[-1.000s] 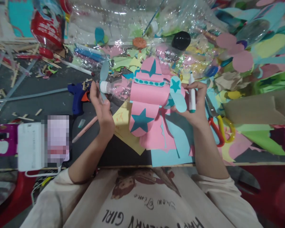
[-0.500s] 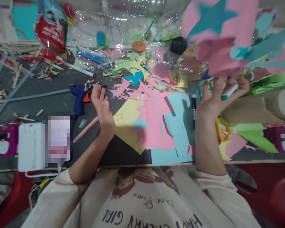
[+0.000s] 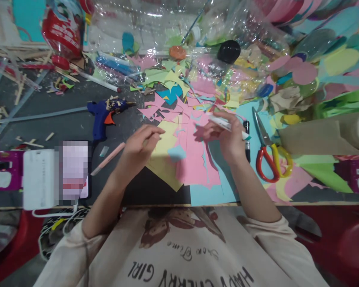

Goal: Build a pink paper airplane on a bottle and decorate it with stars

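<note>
My right hand (image 3: 231,139) grips a white marker (image 3: 221,122) with a teal end, above pink paper (image 3: 193,159) and light blue paper (image 3: 224,183). My left hand (image 3: 142,147) hovers by the left edge of the yellow paper (image 3: 167,175), its fingers loosely bent and nothing visible in them. A small light blue piece (image 3: 177,152) lies on the pink sheet. Just right of my right hand are a black marker (image 3: 247,145) and scissors (image 3: 266,145) with one red and one yellow handle, blades slightly apart.
A blue glue gun (image 3: 100,119) lies at left, with a pinkish pen (image 3: 107,159) below it. A phone (image 3: 74,171) and a white device (image 3: 38,179) are near the front edge. Paper scraps (image 3: 158,109), a red-labelled bottle (image 3: 62,32) and a brown paper roll (image 3: 323,135) lie around.
My right hand has moved left and down over the papers, still with the white marker. The pink piece with a teal star has left its place above that hand. My left hand has moved right.
</note>
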